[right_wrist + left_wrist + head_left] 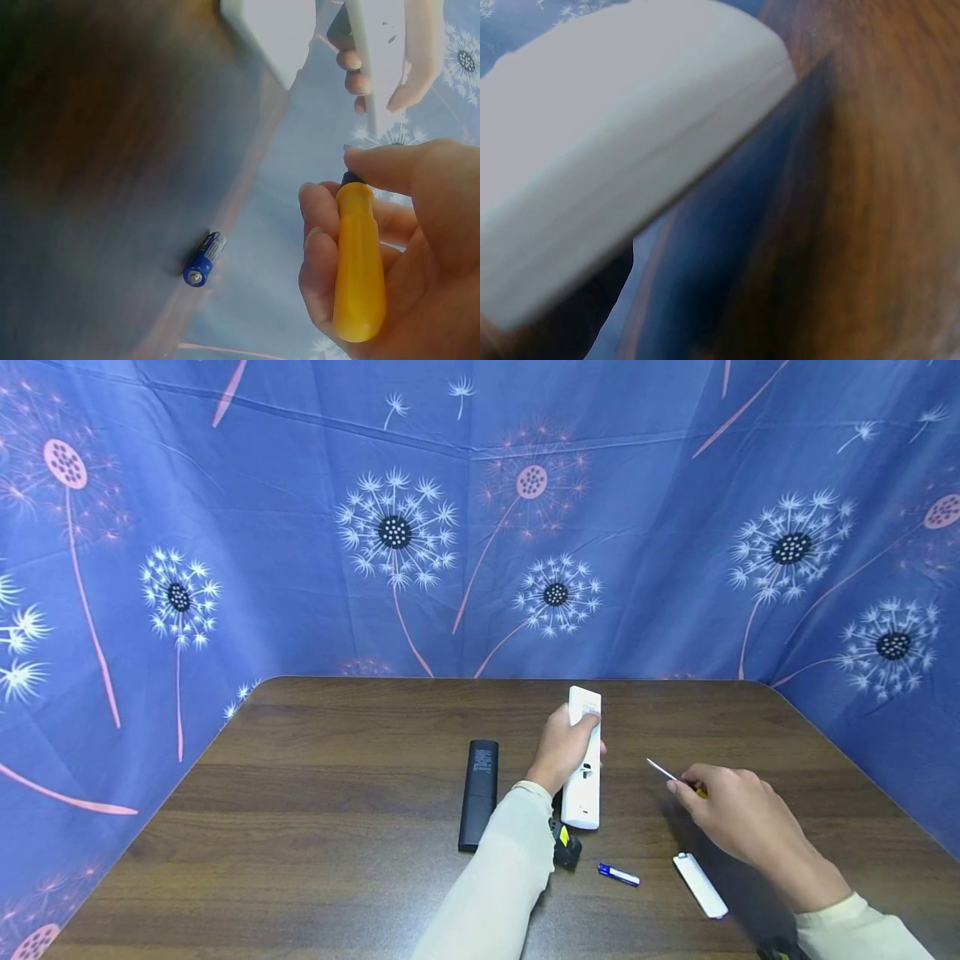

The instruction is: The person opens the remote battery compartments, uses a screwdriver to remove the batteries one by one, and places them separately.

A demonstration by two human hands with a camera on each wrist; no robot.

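My left hand (564, 747) grips a white remote control (581, 802), its thumb lying across the upper part. Small dark spots show in the lower half of the remote's face, which is turned up. In the left wrist view the white remote (630, 127) fills the upper left, tilted over the table. My right hand (742, 814) holds a screwdriver by its yellow handle (360, 270), the thin shaft (660, 768) pointing toward the remote but apart from it. A blue battery (618, 874) and a white battery cover (701, 885) lie on the table between and below the hands.
A black remote control (478, 793) lies left of my left forearm on the brown wooden table (300, 827). A black strap with a yellow mark (564, 839) is at the left wrist. Behind the table hangs a blue dandelion-patterned cloth (300, 510).
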